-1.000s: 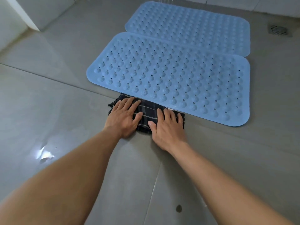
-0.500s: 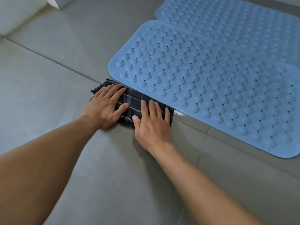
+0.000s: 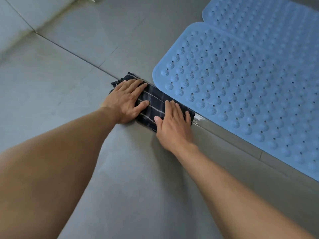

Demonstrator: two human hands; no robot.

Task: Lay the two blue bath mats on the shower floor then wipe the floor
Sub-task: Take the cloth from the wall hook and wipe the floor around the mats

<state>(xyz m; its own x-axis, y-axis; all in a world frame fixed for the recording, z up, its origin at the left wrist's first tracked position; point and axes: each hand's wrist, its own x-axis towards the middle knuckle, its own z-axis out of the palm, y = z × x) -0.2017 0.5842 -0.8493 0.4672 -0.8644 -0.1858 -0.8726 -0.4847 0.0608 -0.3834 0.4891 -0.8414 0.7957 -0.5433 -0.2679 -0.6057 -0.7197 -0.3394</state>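
Two pale blue studded bath mats lie flat side by side on the grey tiled floor [image 3: 131, 183]: the near mat [image 3: 241, 94] at the right and the far mat [image 3: 269, 23] behind it, partly cut off by the frame. A dark cloth with thin pale stripes [image 3: 155, 105] lies folded on the floor against the near mat's front left corner. My left hand [image 3: 125, 100] presses flat on the cloth's left end. My right hand [image 3: 173, 124] presses flat on its right end.
A shiny wet streak [image 3: 201, 120] shows on the tile just right of the cloth, along the mat's front edge. A pale wall base [image 3: 15, 23] runs across the top left. Grout lines cross the floor.
Both hands have slid the cloth leftwards along the near mat's front edge to its left corner. The view has swung left, so the mats now sit at the right.
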